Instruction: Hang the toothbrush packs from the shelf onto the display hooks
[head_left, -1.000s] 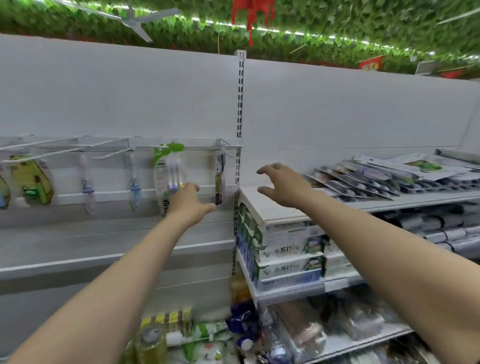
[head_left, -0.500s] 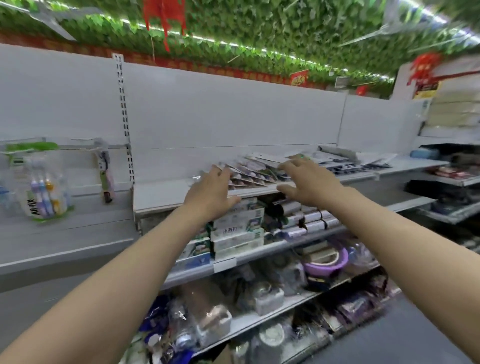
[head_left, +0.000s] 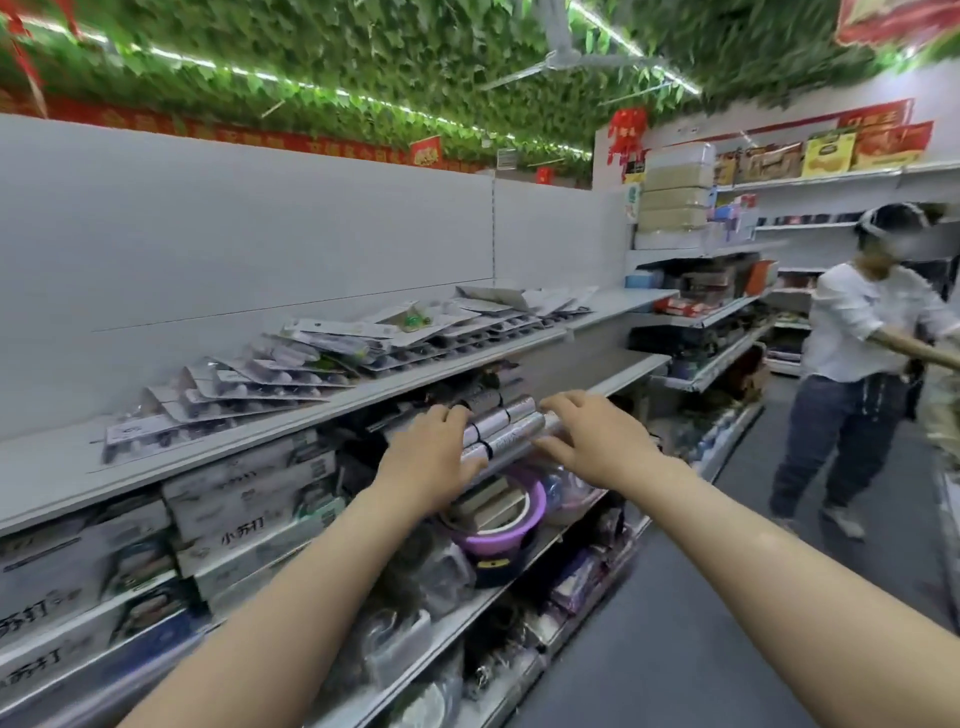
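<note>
Both hands hold nothing: left hand (head_left: 428, 457) and right hand (head_left: 597, 441) reach out, fingers loose. Toothbrush packs (head_left: 291, 374) lie piled on the shelf (head_left: 62, 467) at ten o'clock. Boxes (head_left: 244, 525) below read "小苏打". Open aisle floor (head_left: 701, 623) lies at four o'clock.

Shelf (head_left: 363, 387): pale grey-white. Packs (head_left: 291, 364) on it: white card, dark inserts, one green spot. Rolls (head_left: 498, 428) below shelf: silver, black bands. Basin (head_left: 498, 525) below rolls: purple, white rim. Ceiling leaves (head_left: 363, 67) above shelf: green. Banner (head_left: 260, 137): red, yellow lettering.
</note>
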